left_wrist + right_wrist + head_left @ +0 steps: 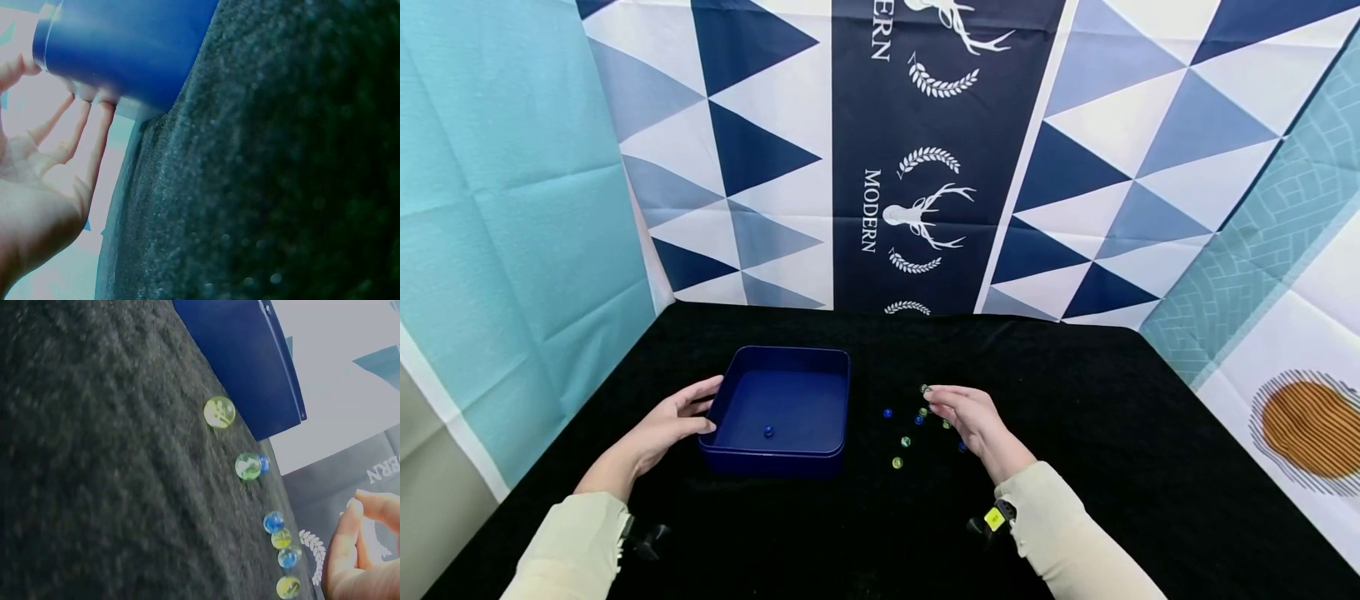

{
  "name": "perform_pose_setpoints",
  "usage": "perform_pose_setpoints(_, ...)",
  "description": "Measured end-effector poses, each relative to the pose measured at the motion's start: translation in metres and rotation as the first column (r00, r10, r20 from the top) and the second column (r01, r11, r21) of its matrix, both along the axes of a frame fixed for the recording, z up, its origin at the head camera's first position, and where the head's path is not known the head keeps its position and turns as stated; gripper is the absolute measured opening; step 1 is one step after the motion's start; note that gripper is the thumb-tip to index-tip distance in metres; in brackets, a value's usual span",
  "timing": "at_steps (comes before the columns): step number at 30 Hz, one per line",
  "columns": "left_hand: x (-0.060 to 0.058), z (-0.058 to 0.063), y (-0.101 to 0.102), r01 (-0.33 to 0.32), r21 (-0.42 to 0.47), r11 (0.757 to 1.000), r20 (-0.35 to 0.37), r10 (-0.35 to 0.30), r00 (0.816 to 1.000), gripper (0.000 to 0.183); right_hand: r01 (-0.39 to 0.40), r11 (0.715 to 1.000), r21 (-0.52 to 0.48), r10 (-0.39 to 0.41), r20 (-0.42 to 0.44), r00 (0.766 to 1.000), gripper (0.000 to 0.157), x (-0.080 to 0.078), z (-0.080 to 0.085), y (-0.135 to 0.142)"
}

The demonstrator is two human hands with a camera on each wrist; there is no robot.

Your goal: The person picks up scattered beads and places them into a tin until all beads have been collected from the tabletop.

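A deep blue rectangular box [775,458] stands on the left part of the black table, with one blue marble [768,431] inside. My left hand [658,425] touches the box's left side, its fingers fairly straight; the left wrist view shows the fingertips on the blue wall [125,56]. Over loose marbles to the box's right, my right hand [970,417] has thumb and index finger together, with a greenish marble [925,388] at the tips. In the right wrist view that marble cannot be made out at the fingertips.
Several loose marbles lie on the black cloth, among them a yellow one [897,462], a green one [906,442] and a blue one [887,413]. Patterned curtains [917,167] hang behind the table's far edge, with more fabric at both sides.
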State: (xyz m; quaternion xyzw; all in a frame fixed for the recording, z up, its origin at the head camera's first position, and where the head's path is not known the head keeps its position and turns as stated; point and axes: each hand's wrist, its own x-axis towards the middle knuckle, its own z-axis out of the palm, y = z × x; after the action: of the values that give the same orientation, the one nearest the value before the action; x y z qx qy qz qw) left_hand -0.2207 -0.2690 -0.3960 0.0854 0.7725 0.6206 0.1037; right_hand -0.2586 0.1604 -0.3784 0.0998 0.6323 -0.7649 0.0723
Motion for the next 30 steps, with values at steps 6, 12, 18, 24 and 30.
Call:
perform_pose_setpoints(6, 0.002, -0.001, 0.001, 0.001, 0.002, 1.0, -0.005, -0.001, 1.0, 0.074, -0.009, 1.0, -0.023, 0.009, -0.008, 1.0, 0.009, 0.001, 0.0, -0.009)
perform_pose_setpoints(12, 0.001, -0.001, 0.001, 0.0, -0.001, 1.0, -0.01, 0.0, 1.0, 0.074, -0.015, 1.0, -0.016, 0.015, -0.018, 1.0, 0.019, 0.0, -0.004, -0.019)
perform_pose_setpoints(18, 0.001, -0.001, 0.001, 0.009, 0.011, 1.0, -0.019, -0.009, 1.0, 0.074, -0.017, 1.0, -0.013, 0.017, -0.024, 1.0, 0.023, 0.0, -0.004, -0.031)
perform_pose_setpoints(24, 0.001, -0.001, -0.001, 0.009, 0.013, 1.0, -0.017, -0.009, 1.0, 0.073, -0.026, 1.0, -0.016, 0.026, -0.031, 0.999, 0.021, 0.0, -0.002, -0.047)
perform_pose_setpoints(30, 0.002, 0.0, -0.001, 0.015, 0.013, 1.0, -0.013, -0.015, 1.0, 0.074, -0.043, 0.999, 0.003, 0.043, -0.034, 0.998, 0.022, 0.002, -0.001, -0.061)
